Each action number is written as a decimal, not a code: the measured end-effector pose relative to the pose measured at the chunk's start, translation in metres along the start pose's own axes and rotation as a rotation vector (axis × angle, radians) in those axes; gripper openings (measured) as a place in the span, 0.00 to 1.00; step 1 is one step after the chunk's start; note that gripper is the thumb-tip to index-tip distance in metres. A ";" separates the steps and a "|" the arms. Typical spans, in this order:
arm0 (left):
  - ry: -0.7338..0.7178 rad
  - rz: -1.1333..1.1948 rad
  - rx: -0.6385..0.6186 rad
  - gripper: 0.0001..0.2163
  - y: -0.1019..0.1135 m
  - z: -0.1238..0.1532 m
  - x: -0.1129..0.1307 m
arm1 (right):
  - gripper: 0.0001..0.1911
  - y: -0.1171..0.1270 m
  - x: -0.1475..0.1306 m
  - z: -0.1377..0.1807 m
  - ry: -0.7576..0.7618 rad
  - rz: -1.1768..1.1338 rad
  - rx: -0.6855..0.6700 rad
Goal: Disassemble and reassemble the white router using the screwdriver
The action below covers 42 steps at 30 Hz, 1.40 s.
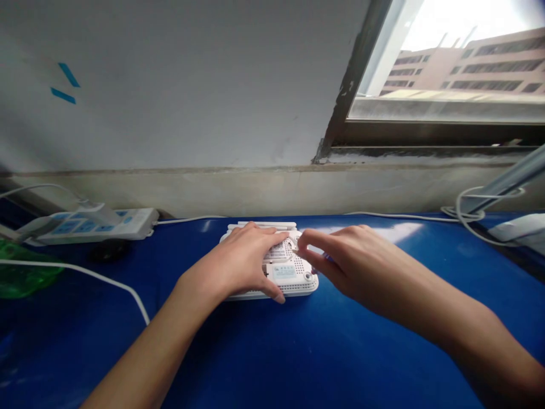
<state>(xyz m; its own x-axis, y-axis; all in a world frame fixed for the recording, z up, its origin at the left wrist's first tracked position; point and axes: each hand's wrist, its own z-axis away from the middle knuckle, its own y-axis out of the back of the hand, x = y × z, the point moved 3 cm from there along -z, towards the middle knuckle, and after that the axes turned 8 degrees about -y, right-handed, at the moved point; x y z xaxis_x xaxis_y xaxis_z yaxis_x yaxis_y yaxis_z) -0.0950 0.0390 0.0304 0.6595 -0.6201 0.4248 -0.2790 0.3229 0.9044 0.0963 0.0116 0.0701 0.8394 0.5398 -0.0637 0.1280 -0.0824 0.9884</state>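
A white router (299, 268) lies underside up on the blue table, with perforated plastic and printed labels showing. Its folded antennas (281, 225) run along the far edge. My left hand (238, 258) spans the router and grips it against the table, thumb at the near edge and fingers across the top. My right hand (340, 255) is closed in a pinch over the router's right side. A thin, pale, stick-like thing (295, 251) sticks out from its fingers towards the router's surface; most of it is hidden, and I cannot make out its kind.
At the back left lies a white power strip (140, 222) with plugs in it. A dark round object (109, 250) and green plastic (25, 278) lie nearby. White cable (106, 278) crosses the left side. A metal arm (506, 182) wrapped in cable stands right, below a window.
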 end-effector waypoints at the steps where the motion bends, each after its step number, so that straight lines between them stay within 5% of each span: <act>1: 0.001 0.002 0.001 0.44 0.001 0.000 0.001 | 0.09 -0.001 0.001 0.001 0.023 -0.038 -0.024; 6: -0.009 0.010 0.006 0.44 0.003 0.000 0.003 | 0.15 0.002 0.004 0.010 0.103 -0.142 -0.006; 10: 0.013 -0.006 -0.006 0.46 0.001 0.000 0.002 | 0.08 0.001 0.001 0.008 -0.015 -0.043 0.018; 14: 0.012 -0.007 -0.012 0.46 0.001 0.000 0.002 | 0.12 0.001 -0.001 0.002 -0.057 0.066 0.033; 21: 0.005 -0.024 -0.003 0.44 0.003 0.000 0.005 | 0.11 0.006 0.000 0.007 0.024 -0.125 -0.059; 24: 0.002 -0.022 -0.002 0.46 0.001 0.001 0.002 | 0.07 0.006 -0.001 0.005 -0.014 -0.018 -0.006; 27: 0.016 -0.021 -0.002 0.49 0.000 0.001 0.000 | 0.15 0.003 0.000 0.001 -0.061 0.123 0.047; 31: -0.010 -0.009 0.002 0.46 0.001 0.001 0.002 | 0.08 0.001 0.000 0.004 0.020 -0.055 -0.027; 35: -0.014 -0.002 0.010 0.46 0.002 0.001 0.002 | 0.17 0.006 -0.001 0.009 0.079 -0.173 -0.013; 38: -0.012 -0.002 -0.001 0.48 0.000 0.000 0.000 | 0.06 0.007 -0.001 0.007 0.012 -0.074 0.030; 42: -0.005 -0.009 -0.009 0.50 -0.001 0.000 0.000 | 0.14 0.002 -0.003 0.000 0.008 0.056 0.090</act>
<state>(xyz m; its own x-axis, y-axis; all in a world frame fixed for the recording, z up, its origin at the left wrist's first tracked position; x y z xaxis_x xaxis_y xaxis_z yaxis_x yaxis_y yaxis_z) -0.0947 0.0389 0.0294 0.6585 -0.6266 0.4169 -0.2668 0.3235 0.9078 0.0938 0.0100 0.0726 0.8422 0.5391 -0.0068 0.1278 -0.1874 0.9739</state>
